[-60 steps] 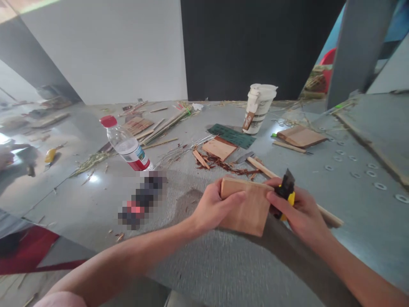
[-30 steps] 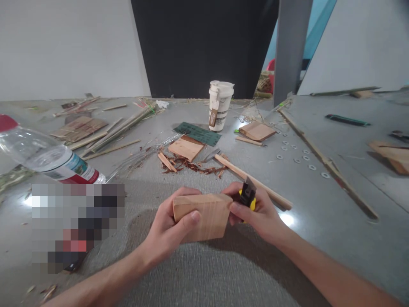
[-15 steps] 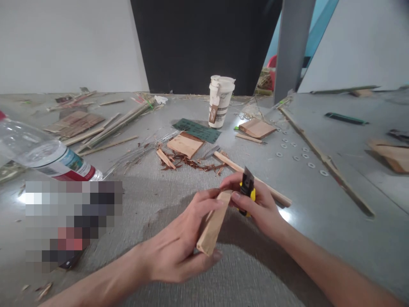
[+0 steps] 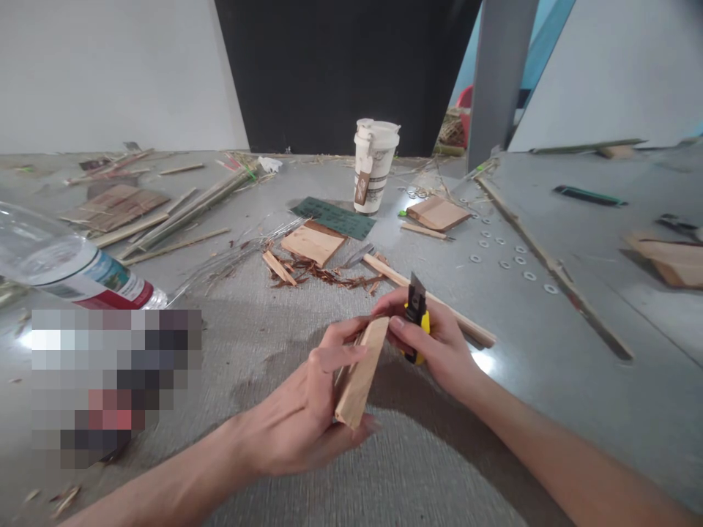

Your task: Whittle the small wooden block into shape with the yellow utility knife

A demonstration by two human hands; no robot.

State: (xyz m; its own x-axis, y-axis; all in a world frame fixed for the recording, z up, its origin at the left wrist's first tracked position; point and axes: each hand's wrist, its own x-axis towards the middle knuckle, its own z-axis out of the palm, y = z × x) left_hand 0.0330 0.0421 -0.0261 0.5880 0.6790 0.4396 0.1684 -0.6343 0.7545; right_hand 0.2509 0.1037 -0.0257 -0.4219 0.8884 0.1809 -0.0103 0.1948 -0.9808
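Fingers of the left hand close round a pale, flat wooden block tilted above the grey surface, those of the right hand curling around a yellow-and-black utility knife beside it

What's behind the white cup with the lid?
Behind the white cup stands a black panel, with thin straw-like scraps along its foot. The cup covers the spot directly behind it, so I can't see what's there.
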